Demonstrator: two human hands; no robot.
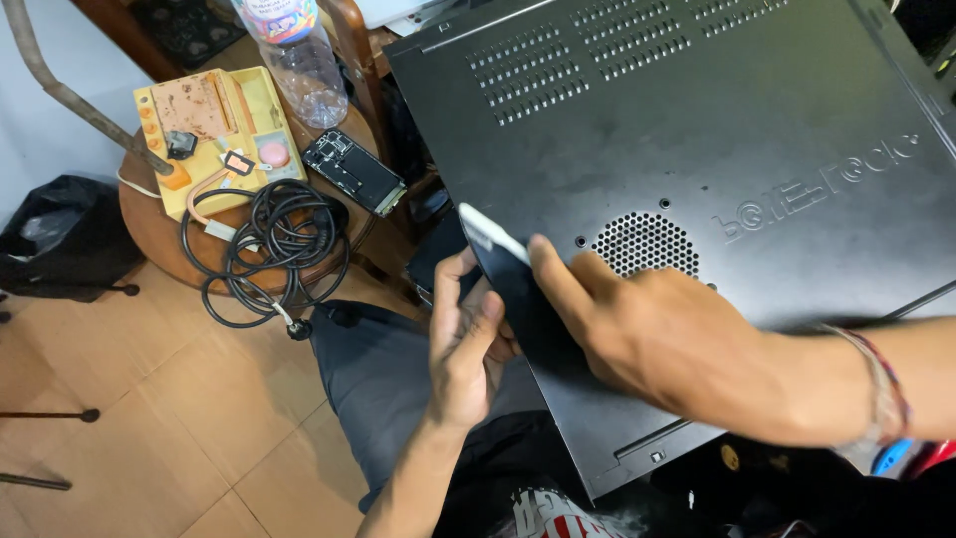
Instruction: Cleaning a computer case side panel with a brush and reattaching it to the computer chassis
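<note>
Both hands hold a thin dark slab with a white edge (503,269), probably a phone or its screen, tilted on edge in front of me. My left hand (466,344) grips its lower left side with the fingers curled round it. From the right, my right hand (647,334) presses fingers flat against the slab's dark face. The slab hovers over the near left corner of a large black metal case (697,130) with vent holes and a round grille (645,244).
A small round wooden table (149,224) at left carries a yellow soldering station (214,134), a coiled black cable (274,244), an opened phone body (354,171) and a plastic bottle (299,55). A black bag (60,234) lies on the tiled floor.
</note>
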